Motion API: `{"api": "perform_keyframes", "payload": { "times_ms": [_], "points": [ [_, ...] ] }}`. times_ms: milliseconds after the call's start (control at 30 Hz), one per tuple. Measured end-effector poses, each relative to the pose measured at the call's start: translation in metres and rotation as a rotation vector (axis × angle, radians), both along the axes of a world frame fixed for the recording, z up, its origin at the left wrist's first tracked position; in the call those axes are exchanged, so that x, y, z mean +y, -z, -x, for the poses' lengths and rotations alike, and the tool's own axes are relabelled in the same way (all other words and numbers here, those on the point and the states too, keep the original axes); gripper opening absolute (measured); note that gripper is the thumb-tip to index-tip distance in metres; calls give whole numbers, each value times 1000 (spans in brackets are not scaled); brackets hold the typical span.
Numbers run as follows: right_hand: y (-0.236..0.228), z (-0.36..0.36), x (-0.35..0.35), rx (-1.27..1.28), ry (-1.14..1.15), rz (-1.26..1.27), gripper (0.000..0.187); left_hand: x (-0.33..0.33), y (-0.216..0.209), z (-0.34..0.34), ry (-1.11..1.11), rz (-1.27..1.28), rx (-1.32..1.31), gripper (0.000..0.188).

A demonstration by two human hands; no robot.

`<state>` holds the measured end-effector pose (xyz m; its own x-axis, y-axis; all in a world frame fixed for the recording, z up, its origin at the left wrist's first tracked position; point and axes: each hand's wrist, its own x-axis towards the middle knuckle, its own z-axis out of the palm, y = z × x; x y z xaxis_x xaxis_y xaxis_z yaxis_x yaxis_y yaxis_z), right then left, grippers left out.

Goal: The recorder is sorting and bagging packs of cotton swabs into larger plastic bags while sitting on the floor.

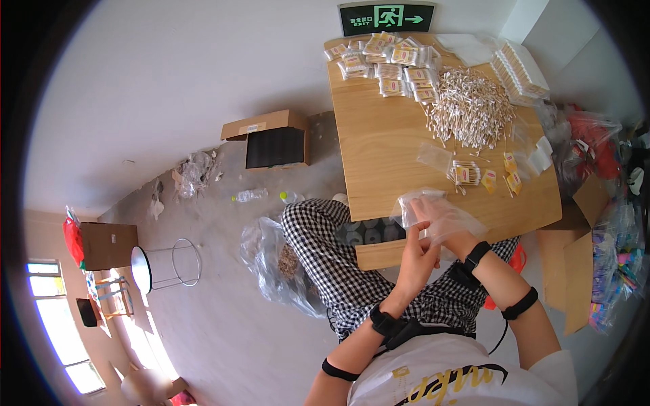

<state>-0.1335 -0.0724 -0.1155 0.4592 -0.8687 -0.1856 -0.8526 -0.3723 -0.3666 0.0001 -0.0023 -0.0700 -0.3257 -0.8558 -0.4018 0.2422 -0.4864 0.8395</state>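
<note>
At the near edge of the wooden table, a clear plastic bag point(472, 222) is between my two hands. My left hand point(420, 257) has its thumb and fingers pinched together at the bag's lower edge. Film partly covers my right hand point(443, 216), whose fingers curl over the bag's whitish upper part; the fingertips are blurred through it. Just beyond lie a small bundle of cotton swabs point(466, 174), yellow paper cards point(489, 180) and a flat clear bag point(435, 157). A large heap of loose cotton swabs point(470, 108) is farther back.
Packed swab bags point(389, 64) cover the table's point(372, 135) far left; white stacked packs point(518, 71) stand far right. On the floor are an open cardboard box point(276, 145), bottles point(250, 195) and a plastic sack point(271, 271). Another carton point(565, 271) stands right of my legs.
</note>
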Motion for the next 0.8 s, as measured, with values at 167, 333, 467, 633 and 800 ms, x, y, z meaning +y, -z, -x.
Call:
{"api": "perform_keyframes", "payload": {
  "times_ms": [167, 333, 467, 633, 800],
  "points": [
    [25, 11, 9, 29, 52, 126, 48, -3, 11, -26, 110, -49, 108, 44],
    [28, 3, 10, 172, 27, 150, 47, 9, 66, -40, -138, -347, 95, 40],
    [15, -6, 9, 136, -21, 213, 46, 11, 95, -25, -145, -463, 177, 39],
    [-17, -12, 4, 118, -8, 150, 45, -1, 101, 4, -181, -579, 552, 34],
    [-12, -12, 2, 204, -55, 155, 51, 2, 140, 9, -190, -453, 898, 26]
  ]
}}
